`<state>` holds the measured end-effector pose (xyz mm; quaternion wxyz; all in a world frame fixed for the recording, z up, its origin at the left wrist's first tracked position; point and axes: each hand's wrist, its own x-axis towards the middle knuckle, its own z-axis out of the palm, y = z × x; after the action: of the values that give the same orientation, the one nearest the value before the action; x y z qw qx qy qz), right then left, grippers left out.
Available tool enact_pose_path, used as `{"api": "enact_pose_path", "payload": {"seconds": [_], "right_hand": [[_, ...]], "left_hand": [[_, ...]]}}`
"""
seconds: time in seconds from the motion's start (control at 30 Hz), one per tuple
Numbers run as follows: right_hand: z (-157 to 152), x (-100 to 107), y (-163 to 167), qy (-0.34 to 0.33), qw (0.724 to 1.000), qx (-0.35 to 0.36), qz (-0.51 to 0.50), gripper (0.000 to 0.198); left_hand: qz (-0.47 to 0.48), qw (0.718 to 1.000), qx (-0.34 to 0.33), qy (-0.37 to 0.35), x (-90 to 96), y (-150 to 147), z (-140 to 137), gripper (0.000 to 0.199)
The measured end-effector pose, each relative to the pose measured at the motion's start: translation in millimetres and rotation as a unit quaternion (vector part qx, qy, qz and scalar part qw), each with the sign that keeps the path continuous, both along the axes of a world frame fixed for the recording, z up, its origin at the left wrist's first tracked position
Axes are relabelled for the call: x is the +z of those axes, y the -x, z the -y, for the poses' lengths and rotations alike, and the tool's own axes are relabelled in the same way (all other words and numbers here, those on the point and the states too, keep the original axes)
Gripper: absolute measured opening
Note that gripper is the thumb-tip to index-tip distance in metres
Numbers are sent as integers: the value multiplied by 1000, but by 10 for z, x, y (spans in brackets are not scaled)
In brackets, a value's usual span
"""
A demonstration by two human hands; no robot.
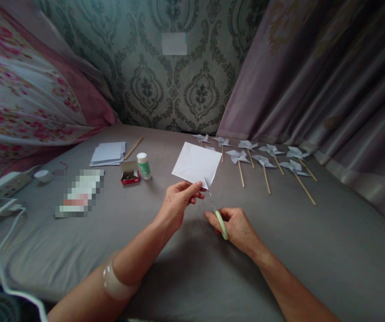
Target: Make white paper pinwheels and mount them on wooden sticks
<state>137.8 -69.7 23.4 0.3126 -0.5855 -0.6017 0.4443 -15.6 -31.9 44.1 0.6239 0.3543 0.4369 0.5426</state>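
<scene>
A square sheet of white paper (197,162) is held up by its near edge between the thumb and fingers of my left hand (182,199). Faint crease lines run across the sheet. My right hand (234,226) grips a pair of scissors (220,221) with pale green handles. The scissor blades meet the paper near its lower right corner, close to my left thumb. How far the blades reach behind or into the sheet is hard to make out. Beyond my right hand lie several white paper pinwheels (237,156) on wooden sticks.
Left of the paper stand a glue bottle (144,166) and an opened red box of small metal pieces (130,176). Behind them are a stack of white paper (108,153) and wooden sticks (134,148). A power strip (6,185) with a white cable (2,255) lies far left.
</scene>
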Motion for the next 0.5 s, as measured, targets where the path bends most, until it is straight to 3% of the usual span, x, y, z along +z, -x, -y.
{"api": "enact_pose_path", "payload": {"seconds": [0.5], "right_hand": [[-7,-13,11,-3,1000,-14,5,47]], "left_hand": [[-9,1000,-4,-11,-26,6,-11,27]]}}
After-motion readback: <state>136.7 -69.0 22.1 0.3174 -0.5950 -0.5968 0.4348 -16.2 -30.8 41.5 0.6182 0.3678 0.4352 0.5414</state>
